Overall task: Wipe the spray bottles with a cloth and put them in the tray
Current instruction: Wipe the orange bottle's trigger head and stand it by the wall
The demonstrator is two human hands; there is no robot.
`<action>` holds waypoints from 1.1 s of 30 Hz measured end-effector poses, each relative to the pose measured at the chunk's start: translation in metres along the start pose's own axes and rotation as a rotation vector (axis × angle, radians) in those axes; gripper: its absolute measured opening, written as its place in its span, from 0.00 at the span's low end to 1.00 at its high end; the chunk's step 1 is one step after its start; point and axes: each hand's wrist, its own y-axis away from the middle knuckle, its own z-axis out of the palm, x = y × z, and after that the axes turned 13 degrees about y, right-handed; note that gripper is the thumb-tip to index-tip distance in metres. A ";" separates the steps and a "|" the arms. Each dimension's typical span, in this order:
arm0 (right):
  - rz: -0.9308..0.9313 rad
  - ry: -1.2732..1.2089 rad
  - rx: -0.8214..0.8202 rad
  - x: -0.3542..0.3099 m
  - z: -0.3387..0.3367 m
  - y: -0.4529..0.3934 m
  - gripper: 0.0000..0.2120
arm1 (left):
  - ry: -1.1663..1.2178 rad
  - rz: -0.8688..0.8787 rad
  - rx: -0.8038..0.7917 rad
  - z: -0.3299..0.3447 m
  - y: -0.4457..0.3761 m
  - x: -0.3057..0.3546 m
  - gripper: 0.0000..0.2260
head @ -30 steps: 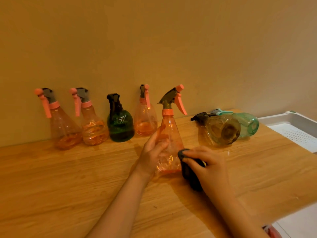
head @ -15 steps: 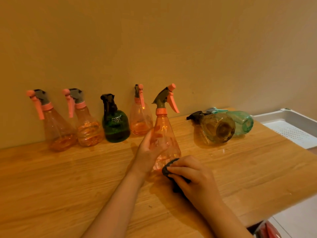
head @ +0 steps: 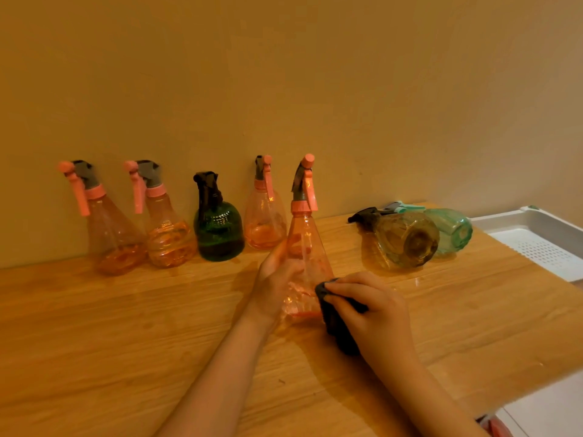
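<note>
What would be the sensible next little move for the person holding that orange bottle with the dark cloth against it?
Probably slide the dark cloth up the side of the orange bottle. The right hand presses it only near the base, while the left hand steadies the bottle upright on the table, so the upper body looks unwiped. The white tray shows no bottles.

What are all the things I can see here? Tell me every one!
Orange spray bottles by the wall: 3, orange with pink triggers, upright on the table along the wall.
Held orange bottle: 1, orange, upright near the table's middle.
Dark green bottle: 1, upright among the wall row.
Amber bottle: 1, brownish, lying on its side.
Teal bottle: 1, lying behind the amber one.
Tray: 1, white, right edge, nothing visible inside.
Table: 1, wooden.
Cloth: 1, dark, against the held bottle.
Left hand: grips the held bottle.
Right hand: holds the cloth.
</note>
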 end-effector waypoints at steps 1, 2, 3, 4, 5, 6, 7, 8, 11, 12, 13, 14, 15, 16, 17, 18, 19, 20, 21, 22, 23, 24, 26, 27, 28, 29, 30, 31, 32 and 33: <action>0.008 0.010 -0.002 -0.002 0.000 -0.008 0.07 | -0.012 -0.004 -0.014 0.000 0.001 0.001 0.19; 0.009 0.027 -0.005 -0.004 0.000 -0.017 0.07 | -0.022 -0.010 -0.023 0.000 0.001 0.001 0.21; 0.002 0.047 -0.002 -0.006 0.001 -0.027 0.08 | -0.027 -0.017 -0.025 0.000 0.002 0.001 0.23; -0.005 0.066 0.010 -0.007 0.002 -0.037 0.08 | -0.021 -0.022 -0.023 -0.001 0.002 0.002 0.24; -0.003 0.080 0.031 -0.007 0.003 -0.047 0.08 | -0.010 -0.023 -0.016 -0.001 0.002 0.002 0.24; 0.015 0.083 0.057 -0.008 0.005 -0.056 0.08 | -0.002 -0.022 -0.014 -0.002 0.002 0.001 0.23; 0.040 0.075 0.084 -0.008 0.006 -0.065 0.07 | -0.002 -0.022 -0.018 -0.003 0.002 0.002 0.23; 0.058 0.065 0.107 -0.008 0.007 -0.073 0.07 | -0.006 -0.024 -0.024 -0.002 0.003 0.002 0.23; 0.048 0.052 0.097 -0.008 0.011 -0.089 0.07 | -0.026 -0.021 -0.024 -0.002 0.003 0.002 0.24; 0.043 0.047 0.071 -0.007 0.012 -0.090 0.08 | -0.023 -0.021 -0.022 -0.001 0.003 0.002 0.23; 0.038 0.037 0.041 -0.008 0.012 -0.087 0.09 | -0.015 -0.021 -0.015 -0.002 0.002 0.001 0.21; 0.023 0.028 0.014 -0.007 0.011 -0.081 0.11 | -0.002 -0.020 -0.005 -0.002 0.002 0.001 0.19; 0.000 0.026 -0.008 -0.006 0.010 -0.073 0.12 | 0.011 -0.022 0.005 -0.002 0.002 0.001 0.16; -0.022 0.029 -0.024 -0.005 0.007 -0.062 0.12 | 0.021 -0.029 0.010 -0.002 0.002 0.001 0.15; -0.036 0.033 -0.036 -0.004 0.004 -0.050 0.11 | 0.022 -0.036 0.007 -0.001 0.002 0.001 0.15; -0.045 0.034 -0.041 -0.003 0.001 -0.038 0.10 | 0.011 -0.035 -0.003 0.000 0.002 0.002 0.16; -0.046 0.027 -0.045 -0.001 -0.002 -0.026 0.08 | -0.015 -0.026 -0.012 0.000 0.002 0.001 0.18; -0.037 0.018 -0.049 0.001 -0.005 -0.016 0.07 | -0.041 -0.015 -0.024 0.001 0.002 0.001 0.21; -0.028 0.010 -0.051 0.003 -0.006 -0.007 0.07 | -0.056 -0.010 -0.028 0.001 0.002 0.001 0.23; -0.026 0.010 -0.048 0.005 -0.007 0.001 0.06 | -0.063 -0.011 -0.025 0.002 0.002 0.001 0.24; -0.032 0.012 -0.043 0.007 -0.007 0.007 0.06 | -0.067 -0.014 -0.019 0.002 0.003 0.000 0.24; -0.038 0.010 -0.038 0.008 -0.007 0.011 0.07 | -0.072 -0.018 -0.014 0.003 0.004 0.000 0.24; -0.029 -0.005 -0.037 0.010 -0.006 0.014 0.07 | -0.118 -0.024 -0.005 0.004 0.006 0.000 0.26; -0.019 -0.007 -0.037 0.011 -0.006 0.014 0.06 | -0.159 -0.021 -0.002 0.004 0.007 0.000 0.27; -0.013 -0.005 -0.035 0.012 -0.005 0.014 0.06 | -0.201 -0.013 -0.001 0.005 0.008 0.001 0.28; -0.016 -0.002 -0.032 0.012 -0.004 0.014 0.06 | -0.248 -0.003 0.001 0.005 0.009 0.002 0.29; -0.028 0.004 -0.025 0.011 -0.004 0.014 0.06 | -0.295 0.007 0.010 0.005 0.008 0.002 0.30; -0.048 0.012 -0.014 0.011 -0.003 0.014 0.07 | -0.333 0.011 0.023 0.004 0.008 0.001 0.32; -0.077 0.020 -0.002 0.010 -0.003 0.014 0.08 | -0.353 0.010 0.037 0.003 0.007 -0.001 0.33; -0.114 0.021 0.004 0.009 -0.002 0.015 0.08 | -0.354 0.010 0.045 0.004 0.006 -0.001 0.33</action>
